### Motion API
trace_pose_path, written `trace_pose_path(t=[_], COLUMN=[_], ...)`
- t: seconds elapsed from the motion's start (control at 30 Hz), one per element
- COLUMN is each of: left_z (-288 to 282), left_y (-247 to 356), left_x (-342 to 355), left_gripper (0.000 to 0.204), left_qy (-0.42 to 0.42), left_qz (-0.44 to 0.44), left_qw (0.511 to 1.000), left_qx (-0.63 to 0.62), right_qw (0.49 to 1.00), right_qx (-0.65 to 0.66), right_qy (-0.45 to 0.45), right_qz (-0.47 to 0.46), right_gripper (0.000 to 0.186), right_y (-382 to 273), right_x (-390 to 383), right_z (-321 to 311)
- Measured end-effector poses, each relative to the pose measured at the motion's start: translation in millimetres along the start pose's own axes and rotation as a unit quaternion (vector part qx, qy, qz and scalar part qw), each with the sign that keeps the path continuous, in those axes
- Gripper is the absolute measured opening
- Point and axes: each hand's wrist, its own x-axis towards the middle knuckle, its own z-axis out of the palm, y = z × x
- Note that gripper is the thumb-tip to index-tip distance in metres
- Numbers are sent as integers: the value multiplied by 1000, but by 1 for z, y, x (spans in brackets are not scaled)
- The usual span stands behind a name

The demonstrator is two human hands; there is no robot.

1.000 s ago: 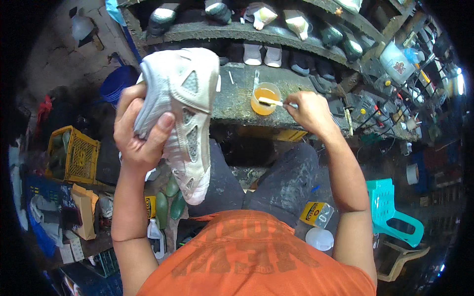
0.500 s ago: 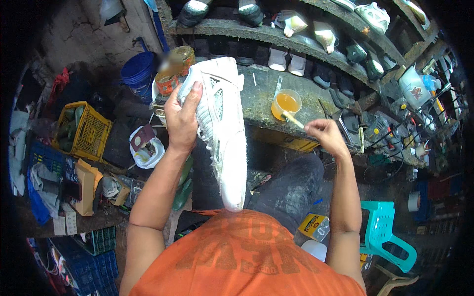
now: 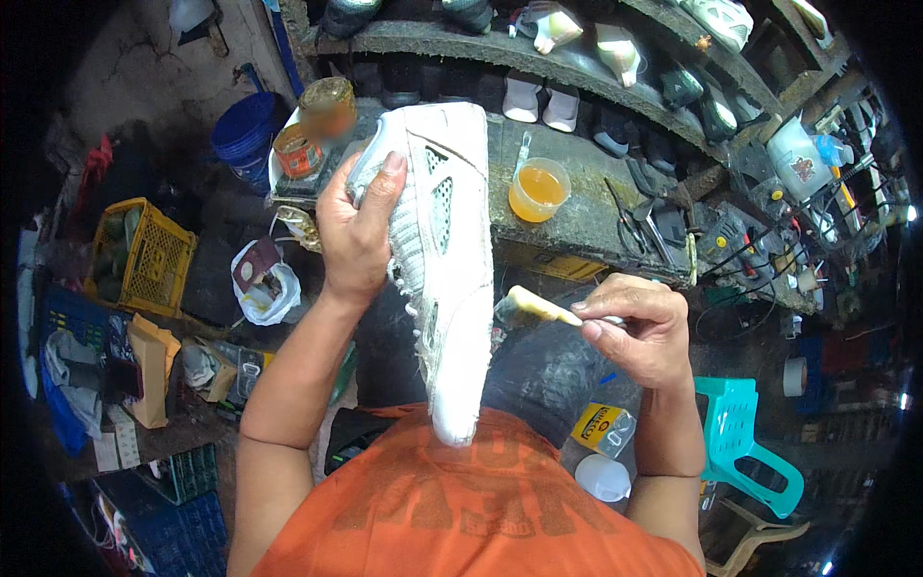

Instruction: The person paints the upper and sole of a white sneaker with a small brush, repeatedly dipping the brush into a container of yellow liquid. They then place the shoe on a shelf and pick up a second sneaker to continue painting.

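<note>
My left hand [image 3: 361, 226] grips a white shoe [image 3: 457, 260] by its heel end, thumb over the side. The shoe is held lengthwise in front of me, its toe pointing down toward my orange shirt. Between thumb and fingers of my right hand [image 3: 639, 327] is a small brush [image 3: 538, 306]. Its bristles, coated with something yellowish, point left and are close to the shoe's side, apart from it. On the bench beyond stands a clear round tub [image 3: 539, 189] of amber liquid.
Pliers and other hand tools [image 3: 639, 216] lie on the bench [image 3: 577, 231] to the right of the tub. Shoes line the shelves [image 3: 538, 62] behind. Orange cans [image 3: 298, 154] and a blue bucket [image 3: 245, 135] stand at left. A teal plastic stool [image 3: 740, 442] is at lower right.
My right hand has drawn the brush out of the tub and brought it down and left toward the shoe. The left hand still holds the shoe, now slightly lower.
</note>
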Motion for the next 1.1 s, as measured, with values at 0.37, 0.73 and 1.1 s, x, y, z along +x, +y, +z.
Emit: trace_pose_path(t=[0.37,0.73,1.1], left_z=[12,16,15], left_y=[20,35,34], left_x=[-8,-16,-13], left_gripper=[23,25,25], left_qy=[-33,-60,-54], left_qz=[4,12,6], left_qw=[999,998,998], left_qx=[4,23,23], right_qw=[991,987,988], right_qx=[-106,-114,-86], right_qy=[-15,25,5], right_qz=[-79,-108,-124], right_gripper=[22,27,26], right_y=[-10,-14,-8], right_x=[0,0,1], right_z=[-4,-4,0])
